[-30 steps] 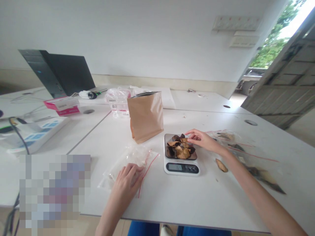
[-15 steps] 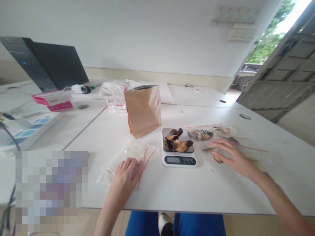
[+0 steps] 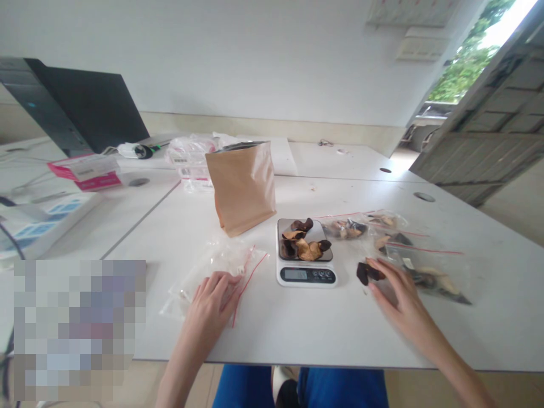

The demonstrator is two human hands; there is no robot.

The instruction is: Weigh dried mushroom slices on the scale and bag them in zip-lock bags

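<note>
A white digital kitchen scale (image 3: pixel 305 276) carries several curled, dried peel-like pieces (image 3: pixel 309 249), dark brown on one side and tan on the other. To its left, my left hand (image 3: pixel 213 294) lies with fingers curled on clear zip bags (image 3: pixel 199 272), gripping them near the red seal strips. On the scale's right, my right hand (image 3: pixel 399 292) has thumb and fingers closed around a dark dried peel-like piece (image 3: pixel 369 274), just above or touching the table. Filled zip bags (image 3: pixel 440 280) holding similar pieces lie beyond that hand.
A brown paper pouch (image 3: pixel 242 190) stands upright behind the scale. Pink-and-white boxes (image 3: pixel 96 173), a plastic-wrapped package (image 3: pixel 191 161), a white camera (image 3: pixel 131 150) and a black computer tower (image 3: pixel 93 107) are at the back left. The table's front edge runs close to my legs.
My right hand has closed on a dark dried piece near the table and shifted slightly down. The left hand stays on the zip bags. The view has moved slightly.
</note>
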